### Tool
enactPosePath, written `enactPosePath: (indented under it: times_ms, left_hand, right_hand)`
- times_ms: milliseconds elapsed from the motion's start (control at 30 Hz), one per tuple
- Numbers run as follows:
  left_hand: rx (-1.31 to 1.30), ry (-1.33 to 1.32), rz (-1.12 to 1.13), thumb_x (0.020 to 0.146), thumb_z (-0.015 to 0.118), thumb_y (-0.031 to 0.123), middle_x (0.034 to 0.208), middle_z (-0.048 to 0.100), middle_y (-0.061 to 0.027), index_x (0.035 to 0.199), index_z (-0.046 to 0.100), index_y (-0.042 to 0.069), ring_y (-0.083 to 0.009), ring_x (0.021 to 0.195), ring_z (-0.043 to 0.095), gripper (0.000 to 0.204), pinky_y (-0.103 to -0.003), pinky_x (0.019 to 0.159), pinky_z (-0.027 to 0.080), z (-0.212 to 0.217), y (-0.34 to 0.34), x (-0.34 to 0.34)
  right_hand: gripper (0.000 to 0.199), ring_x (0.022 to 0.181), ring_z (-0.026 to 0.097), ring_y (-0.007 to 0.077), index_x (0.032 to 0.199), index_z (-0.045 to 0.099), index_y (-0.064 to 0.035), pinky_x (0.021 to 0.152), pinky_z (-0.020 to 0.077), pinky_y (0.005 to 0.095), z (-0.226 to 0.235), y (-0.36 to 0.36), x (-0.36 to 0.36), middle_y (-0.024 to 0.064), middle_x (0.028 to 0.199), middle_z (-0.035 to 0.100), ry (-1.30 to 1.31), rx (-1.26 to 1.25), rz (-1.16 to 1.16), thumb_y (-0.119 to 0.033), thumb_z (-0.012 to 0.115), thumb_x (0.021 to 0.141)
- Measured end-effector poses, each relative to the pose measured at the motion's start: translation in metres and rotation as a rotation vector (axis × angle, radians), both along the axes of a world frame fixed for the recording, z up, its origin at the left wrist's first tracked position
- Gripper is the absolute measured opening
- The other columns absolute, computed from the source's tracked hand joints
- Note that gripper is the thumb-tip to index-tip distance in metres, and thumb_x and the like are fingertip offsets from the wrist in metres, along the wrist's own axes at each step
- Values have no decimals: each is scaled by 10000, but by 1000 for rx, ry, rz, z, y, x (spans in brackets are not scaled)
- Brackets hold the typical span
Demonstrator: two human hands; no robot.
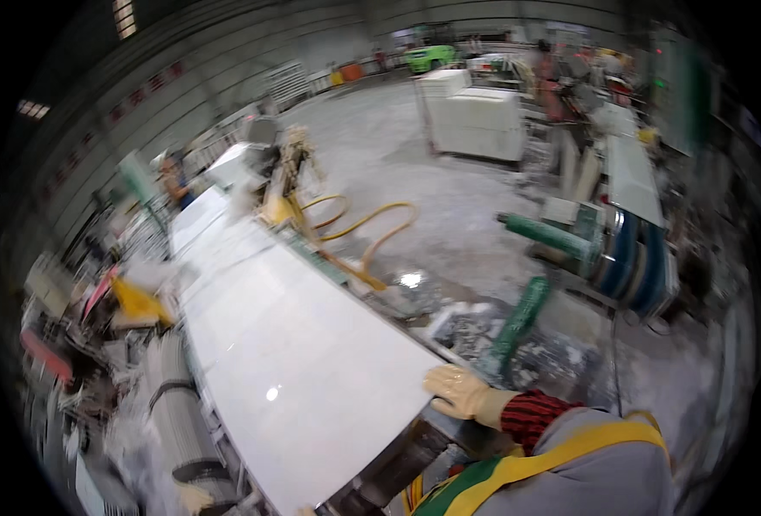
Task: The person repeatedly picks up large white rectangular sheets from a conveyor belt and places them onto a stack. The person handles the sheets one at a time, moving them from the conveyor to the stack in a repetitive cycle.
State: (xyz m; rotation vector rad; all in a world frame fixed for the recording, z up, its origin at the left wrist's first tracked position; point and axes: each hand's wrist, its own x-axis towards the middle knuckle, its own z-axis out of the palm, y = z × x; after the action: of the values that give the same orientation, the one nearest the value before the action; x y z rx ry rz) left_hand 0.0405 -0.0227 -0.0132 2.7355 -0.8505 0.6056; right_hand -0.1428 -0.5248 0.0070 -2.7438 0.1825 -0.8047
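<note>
White slab (pixel 286 361) lies lengthwise on a long bench, its near-right corner under the gloved right hand (pixel 461 393), loosely open. Only a sliver of the left hand (pixel 305 512) shows, grip impossible to tell. A green roller (pixel 521 327) sits to the right.

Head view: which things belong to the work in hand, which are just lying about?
In hand:
- white slab
- right hand, gloved, at the slab's near right corner

Apparently just about:
- yellow hose, looped on the floor
- green tube, beyond the right hand
- stacked white slabs
- green vehicle, far back
</note>
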Motion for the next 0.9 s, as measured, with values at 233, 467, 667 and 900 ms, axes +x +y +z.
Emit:
enactPosePath:
  times_ms: [233, 467, 667, 900]
  left_hand:
    - [-99, -60, -36, 843, 701, 144, 1302, 628, -284, 1330, 644, -5, -515, 1209, 582, 513, -627, 1051, 435, 27, -27, 7]
    - [-326, 182, 203, 997, 713, 238, 1394, 627, -258, 1423, 622, 47, -470, 1321, 574, 476, -558, 1157, 446, 40, -73, -23]
    - [-455, 196, 263, 996, 719, 271, 1494, 607, -293, 1428, 635, 40, -502, 1345, 588, 497, -560, 1188, 456, -45, -28, -122]
    - [-577, 731, 589, 1083, 614, 349, 1284, 748, -189, 1319, 721, 76, -416, 1200, 684, 377, -509, 1045, 544, 33, -13, -176]
  right_hand:
    - [440, 1252, 631, 488, 1274, 690, 11, 1159, 462, 584, 22, 6, 7, 274, 1316, 691, -67, -18, 22, -233, 744, 912]
    - [322, 1220, 705, 512, 1296, 724, 133, 1139, 540, 529, -15, 40, 24, 347, 1306, 736, -137, 446, 482, -66, 716, 1043]
    - [345, 1243, 693, 494, 1323, 706, 114, 1145, 539, 528, -3, 157, 66, 330, 1331, 725, 189, 586, 943, -106, 694, 1057]
    - [373, 1269, 680, 473, 1355, 685, 93, 1153, 538, 527, 6, 228, 137, 311, 1359, 713, 371, 666, 1064, -152, 668, 1074]
